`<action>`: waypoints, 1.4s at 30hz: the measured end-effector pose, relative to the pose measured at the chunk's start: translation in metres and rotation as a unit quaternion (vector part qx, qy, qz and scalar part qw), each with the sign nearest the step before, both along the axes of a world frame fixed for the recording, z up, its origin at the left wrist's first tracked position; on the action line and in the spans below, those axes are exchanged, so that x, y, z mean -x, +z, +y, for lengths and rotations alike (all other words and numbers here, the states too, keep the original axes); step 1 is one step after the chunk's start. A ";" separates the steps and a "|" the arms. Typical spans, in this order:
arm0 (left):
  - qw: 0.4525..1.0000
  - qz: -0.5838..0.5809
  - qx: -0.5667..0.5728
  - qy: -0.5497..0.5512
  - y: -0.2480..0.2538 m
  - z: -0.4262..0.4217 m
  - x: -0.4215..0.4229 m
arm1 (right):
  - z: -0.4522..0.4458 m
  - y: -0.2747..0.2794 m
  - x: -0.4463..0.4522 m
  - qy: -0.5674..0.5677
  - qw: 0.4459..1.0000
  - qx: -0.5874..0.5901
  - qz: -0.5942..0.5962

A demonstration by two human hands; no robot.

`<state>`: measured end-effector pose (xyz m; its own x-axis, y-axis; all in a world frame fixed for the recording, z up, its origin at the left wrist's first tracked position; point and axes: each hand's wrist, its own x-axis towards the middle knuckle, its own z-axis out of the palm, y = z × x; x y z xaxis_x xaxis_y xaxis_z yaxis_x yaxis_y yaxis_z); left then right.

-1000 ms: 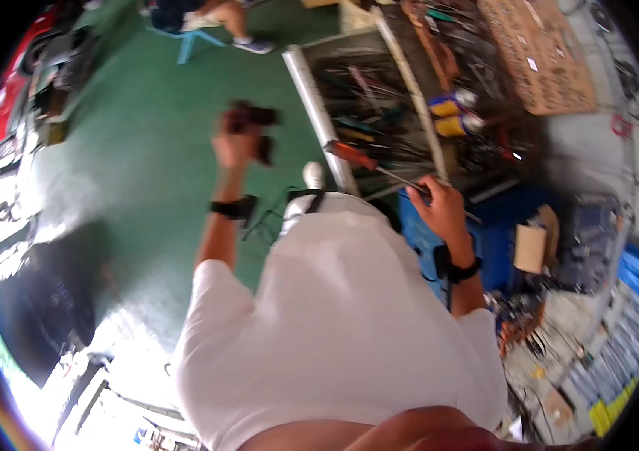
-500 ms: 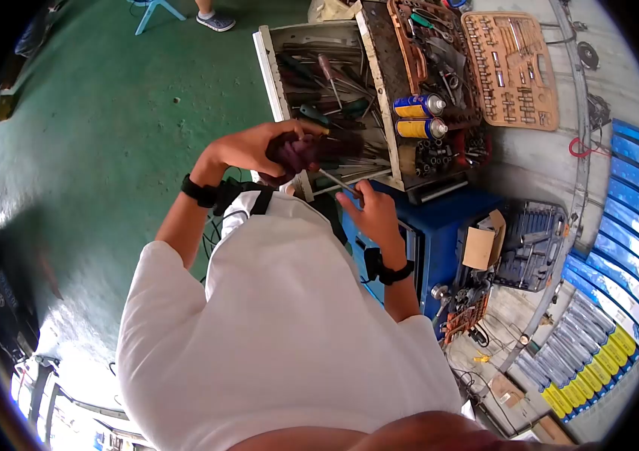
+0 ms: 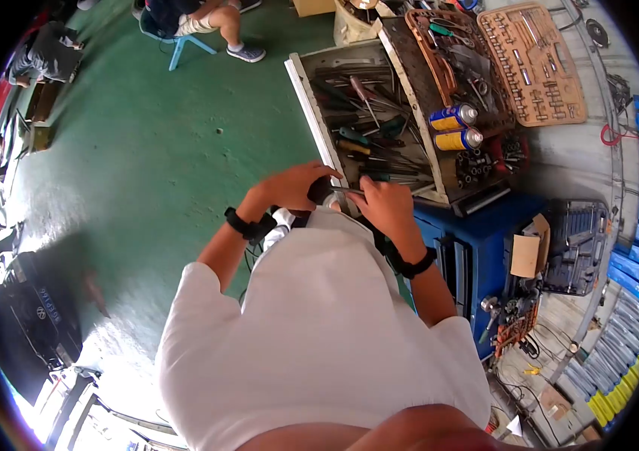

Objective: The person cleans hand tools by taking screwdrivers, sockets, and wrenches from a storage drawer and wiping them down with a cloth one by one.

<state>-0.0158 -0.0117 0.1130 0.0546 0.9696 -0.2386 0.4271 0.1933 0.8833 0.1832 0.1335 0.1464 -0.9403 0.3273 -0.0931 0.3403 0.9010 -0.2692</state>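
My left hand [image 3: 298, 186] is closed around a dark red rag [image 3: 321, 189], mostly hidden by the fingers, in front of my waist. My right hand [image 3: 387, 208] grips a screwdriver with a slim metal shaft [image 3: 346, 190]. The shaft runs leftward to the rag; its handle end is hidden. Just beyond both hands stands an open drawer [image 3: 315, 116] full of screwdrivers and other long tools. Among them lie a red-handled screwdriver [image 3: 359, 90] and a yellow-handled one [image 3: 354, 147].
Two spray cans [image 3: 455, 129] stand on the cabinet right of the drawer, near an open socket case [image 3: 534, 68]. A blue tool cabinet [image 3: 477, 218] is close to my right arm. A person sits on a blue stool [image 3: 178, 49] on the green floor [image 3: 154, 150].
My view has shifted, so the drawer and cabinet appear further right and lower. My hands have come closer together near my waist, and less of the rag and shaft shows.
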 end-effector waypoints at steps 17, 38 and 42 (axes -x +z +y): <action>0.985 0.165 -0.046 -0.022 0.007 0.020 0.002 | 0.009 0.012 -0.021 -0.072 0.996 0.005 0.049; 0.926 -0.203 -0.131 0.290 -0.016 0.004 0.089 | 0.053 0.017 -0.119 -0.401 0.907 0.079 0.104; 0.876 -0.354 -0.168 0.279 0.001 0.008 0.077 | 0.038 0.011 -0.100 -0.454 0.874 0.120 0.120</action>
<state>-0.0927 -0.0036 0.1140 -0.4324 0.9011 -0.0323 -0.3302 -0.1249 0.9356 0.2830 0.1710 0.1572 -0.3041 0.9477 -0.0971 0.7935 0.1955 -0.5763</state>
